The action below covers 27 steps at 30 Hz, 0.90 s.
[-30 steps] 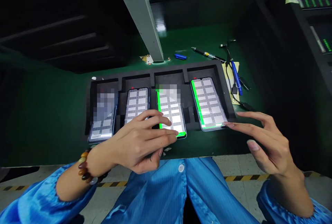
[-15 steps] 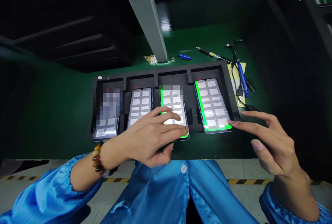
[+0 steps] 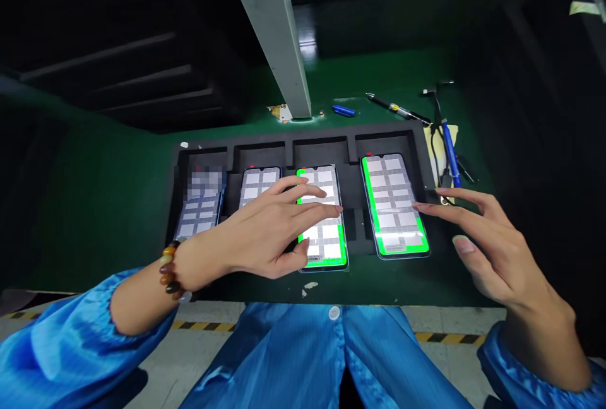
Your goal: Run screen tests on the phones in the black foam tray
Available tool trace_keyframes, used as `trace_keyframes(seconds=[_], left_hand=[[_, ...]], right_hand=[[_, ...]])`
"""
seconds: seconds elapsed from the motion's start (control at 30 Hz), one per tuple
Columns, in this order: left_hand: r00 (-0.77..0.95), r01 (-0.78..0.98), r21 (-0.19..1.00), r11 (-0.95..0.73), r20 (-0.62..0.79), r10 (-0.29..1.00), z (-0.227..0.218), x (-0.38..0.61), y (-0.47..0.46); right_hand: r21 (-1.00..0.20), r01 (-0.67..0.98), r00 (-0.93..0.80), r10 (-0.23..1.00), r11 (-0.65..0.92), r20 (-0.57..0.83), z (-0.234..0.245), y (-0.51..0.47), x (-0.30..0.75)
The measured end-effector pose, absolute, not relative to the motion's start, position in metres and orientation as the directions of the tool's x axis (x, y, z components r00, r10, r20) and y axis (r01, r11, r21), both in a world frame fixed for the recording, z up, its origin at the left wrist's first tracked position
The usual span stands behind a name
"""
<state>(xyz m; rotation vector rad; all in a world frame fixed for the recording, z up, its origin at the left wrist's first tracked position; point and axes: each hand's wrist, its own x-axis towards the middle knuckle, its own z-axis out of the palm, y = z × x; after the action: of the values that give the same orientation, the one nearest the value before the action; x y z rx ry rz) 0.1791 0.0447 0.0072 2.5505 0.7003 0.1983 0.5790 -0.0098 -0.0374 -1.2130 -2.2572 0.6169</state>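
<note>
Several lit phones lie side by side in a black foam tray on the green bench. My left hand reaches across the second phone, fingers stretched out, fingertips resting on the screen of the third phone, which shows a green border. My right hand hovers at the tray's right edge with fingers spread, its forefinger tip touching the right side of the fourth phone, also green-bordered. The leftmost phone lies untouched. Neither hand holds anything.
A grey metal post rises behind the tray. Pens, a blue-handled tool, a cable and a yellow note lie at the back right. Dark shelving stands to the left and right. My blue smock fills the bottom.
Both hands slid up the screens, away from me: the left from the third phone's bottom edge to its middle, the right from the fourth phone's bottom corner to its right side.
</note>
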Motion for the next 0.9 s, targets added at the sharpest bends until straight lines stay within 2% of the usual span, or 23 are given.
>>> trace_keyframes(seconds=[0.37,0.57,0.9], left_hand=[[0.859,0.464,0.449,-0.763,-0.017,0.512,0.001,0.172,0.079],[0.844,0.488,0.427,-0.761,-0.009,0.536,-0.002,0.173,0.095],[0.835,0.515,0.379,-0.769,-0.019,0.551,-0.007,0.176,0.109]], right_hand=[[-0.569,0.697,-0.457,0.882,0.437,0.117,-0.032,0.022,0.566],[-0.543,0.75,-0.446,0.895,0.377,0.005,-0.024,0.037,0.556],[-0.505,0.77,-0.432,0.901,0.39,0.036,-0.025,0.061,0.543]])
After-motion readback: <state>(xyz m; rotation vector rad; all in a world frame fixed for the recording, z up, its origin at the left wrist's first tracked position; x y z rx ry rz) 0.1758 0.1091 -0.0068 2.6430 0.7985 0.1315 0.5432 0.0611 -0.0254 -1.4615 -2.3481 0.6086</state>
